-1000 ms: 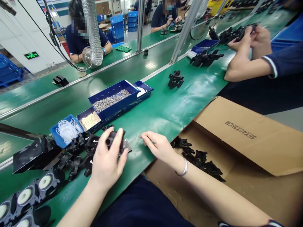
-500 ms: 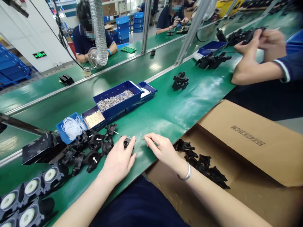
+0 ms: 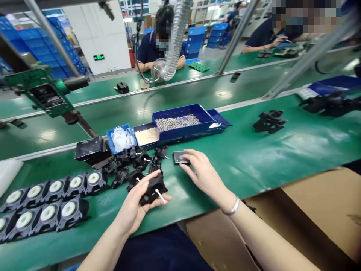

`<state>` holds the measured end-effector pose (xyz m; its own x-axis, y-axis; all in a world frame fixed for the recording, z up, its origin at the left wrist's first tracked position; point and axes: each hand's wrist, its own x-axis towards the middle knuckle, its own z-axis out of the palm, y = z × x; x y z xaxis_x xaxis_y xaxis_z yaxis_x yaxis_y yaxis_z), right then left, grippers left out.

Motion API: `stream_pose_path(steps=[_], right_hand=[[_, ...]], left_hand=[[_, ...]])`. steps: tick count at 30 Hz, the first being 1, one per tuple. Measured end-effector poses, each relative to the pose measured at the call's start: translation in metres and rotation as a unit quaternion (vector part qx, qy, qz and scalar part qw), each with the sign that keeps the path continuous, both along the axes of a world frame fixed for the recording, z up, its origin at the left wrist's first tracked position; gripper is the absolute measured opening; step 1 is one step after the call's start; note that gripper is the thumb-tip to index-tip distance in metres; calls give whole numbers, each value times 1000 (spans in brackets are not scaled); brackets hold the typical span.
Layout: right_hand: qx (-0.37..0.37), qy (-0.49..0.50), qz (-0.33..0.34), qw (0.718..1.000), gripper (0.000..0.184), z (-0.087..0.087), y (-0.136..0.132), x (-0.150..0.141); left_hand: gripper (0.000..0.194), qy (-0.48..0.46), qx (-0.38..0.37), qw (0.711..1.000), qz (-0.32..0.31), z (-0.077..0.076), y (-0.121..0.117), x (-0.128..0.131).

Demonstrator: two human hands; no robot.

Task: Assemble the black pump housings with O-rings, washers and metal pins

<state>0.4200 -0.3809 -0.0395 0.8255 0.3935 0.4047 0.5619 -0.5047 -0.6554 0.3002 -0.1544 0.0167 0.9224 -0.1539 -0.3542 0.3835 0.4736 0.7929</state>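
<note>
My left hand is closed around a black plastic housing, thumb on its near side and fingers beneath. A thin white pin sticks out of the housing's round opening. To the right, a small flat black block lies on the green table. My right hand grips the block's right end, the thumb at its front edge and the fingertips over its top. Just behind my left hand is a pile of similar black housings, some with white pins.
Behind the pile stand a blue bin of white rings, a tray of cream pellets and a blue tray of metal pins. Black parts with white discs line the left. An open cardboard box sits below the table edge at right.
My view has swung left. My left hand has turned the housing so its opening and white pin show. My right hand has moved left, from a pinch beside the other hand to the uncovered block.
</note>
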Motion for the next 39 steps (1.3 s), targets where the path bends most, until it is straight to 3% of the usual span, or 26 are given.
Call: stream_pose_path(steps=[2, 4, 6, 9, 11, 12, 13, 14, 15, 16, 17, 18, 20, 22, 25, 29, 31, 34, 36, 39], right_hand=[[86, 137, 76, 984, 30, 14, 16, -16], [142, 310, 187, 922, 37, 25, 35, -39], [174, 441, 252, 844, 38, 29, 53, -63], [228, 560, 276, 747, 32, 25, 71, -87], [273, 603, 271, 699, 30, 19, 78, -94], [303, 614, 259, 681, 31, 16, 80, -94], [339, 621, 239, 665, 32, 13, 82, -94], [378, 625, 216, 647, 33, 11, 83, -93], [417, 628, 192, 629, 33, 10, 85, -92], [451, 629, 169, 610, 33, 9, 86, -91], [479, 632, 151, 591, 33, 10, 88, -90], [497, 635, 140, 574, 33, 10, 89, -89], [514, 646, 130, 550, 36, 13, 92, -89], [521, 651, 131, 536, 41, 17, 94, -91], [539, 642, 137, 528, 39, 21, 95, -95], [538, 644, 153, 522, 35, 21, 96, -98], [520, 655, 167, 522, 38, 19, 101, -99], [502, 647, 189, 542, 32, 18, 112, -101], [493, 620, 204, 575, 24, 20, 119, -102], [448, 577, 217, 647, 20, 27, 133, -100]], left_hand=[[63, -36, 28, 998, -34, -2, 5, -8], [79, -63, 75, 993, -70, -3, 11, -18], [94, -70, 162, 979, -97, -4, 16, -31], [109, -57, 283, 953, -97, -1, 26, -49], [111, -85, 346, 932, -69, 5, 39, -56], [110, -113, 403, 907, -45, 9, 49, -58], [108, -143, 484, 863, -18, 14, 61, -58], [105, -172, 576, 799, 10, 17, 76, -56], [101, -189, 675, 713, 30, 20, 92, -52], [95, -189, 755, 627, 31, 20, 109, -46], [92, -191, 806, 560, 8, 19, 125, -38], [90, -192, 837, 511, -30, 16, 139, -30], [86, -193, 865, 452, -104, 5, 158, -15], [86, -204, 871, 426, -136, -5, 164, -6], [91, -244, 861, 431, -120, -14, 155, -15], [99, -303, 808, 497, -92, -23, 130, -50], [98, -308, 767, 556, -82, -30, 118, -67], [91, -279, 687, 668, -60, -45, 108, -83], [89, -251, 627, 737, -25, -57, 105, -89], [94, -221, 514, 828, 38, -71, 104, -95]])
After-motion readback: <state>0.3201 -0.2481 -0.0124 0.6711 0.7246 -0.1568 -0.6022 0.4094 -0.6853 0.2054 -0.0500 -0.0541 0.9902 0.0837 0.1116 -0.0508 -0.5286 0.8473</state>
